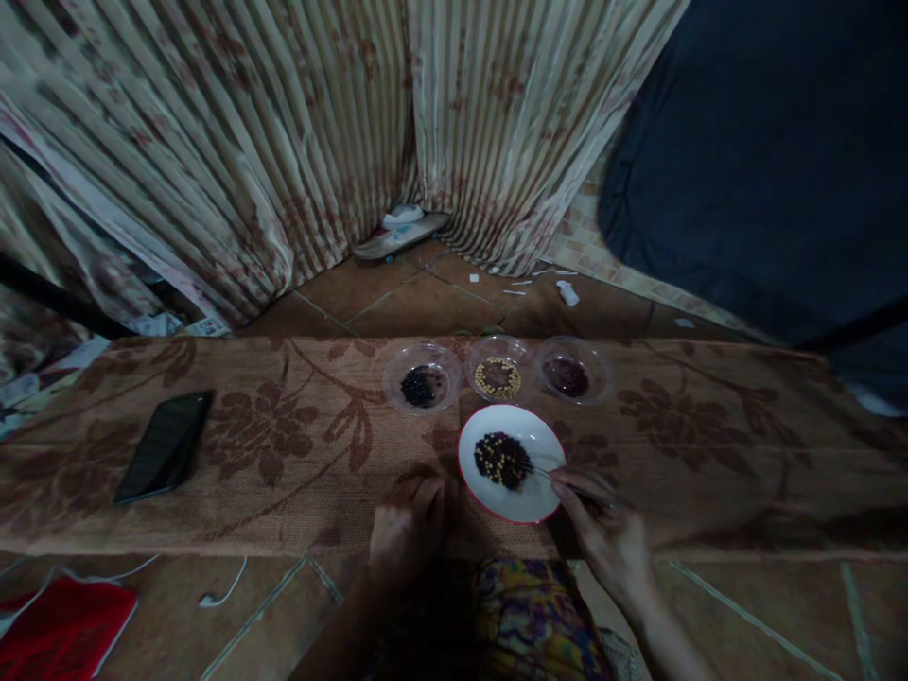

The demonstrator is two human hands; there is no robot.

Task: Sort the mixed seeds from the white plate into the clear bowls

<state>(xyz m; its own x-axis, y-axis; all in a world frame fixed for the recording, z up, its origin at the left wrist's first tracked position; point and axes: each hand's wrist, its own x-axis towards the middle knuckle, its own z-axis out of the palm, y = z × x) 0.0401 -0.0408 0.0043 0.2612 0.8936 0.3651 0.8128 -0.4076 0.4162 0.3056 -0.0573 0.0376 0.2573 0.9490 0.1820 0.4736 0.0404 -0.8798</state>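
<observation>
My right hand (602,525) grips a fork (545,472), whose tip reaches into a heap of mixed beans (500,462), dark ones with yellow ones among them. The heap lies in a white plate (497,501) with a red rim. Left of the plate, my left hand (410,518) rests on the cloth, its fingers curled closed with nothing visible in them. Behind the plate stand three clear plastic bowls: one with black beans (420,386), one with yellow beans (497,378) and one with dark red beans (569,376).
A patterned brown cloth (284,492) covers the narrow table. A dark phone (165,446) lies at its left. Beyond the table, a skateboard (401,238) and white scraps lie on the tiled floor by striped curtains (319,123). Earphones (210,600) and a red item (67,629) are below left.
</observation>
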